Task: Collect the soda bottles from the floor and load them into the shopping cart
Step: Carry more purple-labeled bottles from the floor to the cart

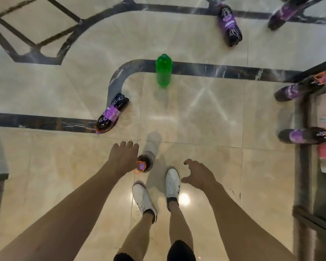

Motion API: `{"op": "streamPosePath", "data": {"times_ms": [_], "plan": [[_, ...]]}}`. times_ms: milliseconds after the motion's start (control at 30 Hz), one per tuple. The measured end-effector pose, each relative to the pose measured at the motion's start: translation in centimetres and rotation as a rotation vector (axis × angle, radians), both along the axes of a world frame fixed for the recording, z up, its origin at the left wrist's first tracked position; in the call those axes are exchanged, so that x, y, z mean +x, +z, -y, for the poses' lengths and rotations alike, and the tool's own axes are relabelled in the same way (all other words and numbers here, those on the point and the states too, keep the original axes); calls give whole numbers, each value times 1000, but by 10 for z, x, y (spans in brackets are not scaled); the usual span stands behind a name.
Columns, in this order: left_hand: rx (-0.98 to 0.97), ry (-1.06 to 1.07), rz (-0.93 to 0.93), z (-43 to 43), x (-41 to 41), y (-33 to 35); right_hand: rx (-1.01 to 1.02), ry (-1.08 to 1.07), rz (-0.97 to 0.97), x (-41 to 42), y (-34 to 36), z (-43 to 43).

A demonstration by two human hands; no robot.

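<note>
As the person bends over the floor, the left hand point(123, 155) is right against the neck of an upright purple-capped soda bottle point(144, 164) that stands just ahead of the white sneakers point(172, 182). Its back faces up and hides the thumb, so I cannot tell whether it has closed on the neck. The right hand point(198, 178) hangs beside it holding nothing, fingers spread and loosely curled. I judge this to be the pick-up step for that bottle. The next move calls for a firm hold round the neck, a lift, and a turn to the right toward the shopping cart point(306, 113), whose dark frame runs down that edge. 2 purple-labelled bottles point(294, 90) point(303, 136) lie at the cart's rim, seemingly loaded. Out on the marble floor point(45, 166), a green bottle point(163, 70) stands upright straight ahead, a dark bottle on its side point(112, 113) lies to the left, and 2 far bottles point(230, 25) point(284, 14) lie well beyond. Nothing blocks the way to the cart, though the glossy tiles look slippery.
</note>
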State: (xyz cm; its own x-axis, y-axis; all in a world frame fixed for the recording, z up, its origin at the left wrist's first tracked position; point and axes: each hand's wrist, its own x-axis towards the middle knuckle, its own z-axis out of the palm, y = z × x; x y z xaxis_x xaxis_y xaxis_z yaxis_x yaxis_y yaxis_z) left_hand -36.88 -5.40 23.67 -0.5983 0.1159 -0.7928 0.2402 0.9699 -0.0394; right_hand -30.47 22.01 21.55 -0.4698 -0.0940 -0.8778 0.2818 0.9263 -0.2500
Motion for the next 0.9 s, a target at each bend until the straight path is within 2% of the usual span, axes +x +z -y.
{"op": "streamPosePath", "data": {"times_ms": [233,333,400,500,600,800,900], "plan": [[-10,379,154,-36,-1,-190,-41,-28,40,19,-172,-1],[-15,467,283,-52,2,-246,-37,-17,55,31,-223,-2],[-89,549,340,-48,10,-273,-43,-13,63,38,-244,-1],[-141,682,377,-29,24,-293,-48,1,101,45,-262,4],[-94,735,363,-9,33,-295,-43,17,125,42,-268,13],[-11,628,412,64,74,-294,-93,132,69,9,-283,63],[11,569,341,105,99,-302,-119,242,38,-8,-300,98]]}}
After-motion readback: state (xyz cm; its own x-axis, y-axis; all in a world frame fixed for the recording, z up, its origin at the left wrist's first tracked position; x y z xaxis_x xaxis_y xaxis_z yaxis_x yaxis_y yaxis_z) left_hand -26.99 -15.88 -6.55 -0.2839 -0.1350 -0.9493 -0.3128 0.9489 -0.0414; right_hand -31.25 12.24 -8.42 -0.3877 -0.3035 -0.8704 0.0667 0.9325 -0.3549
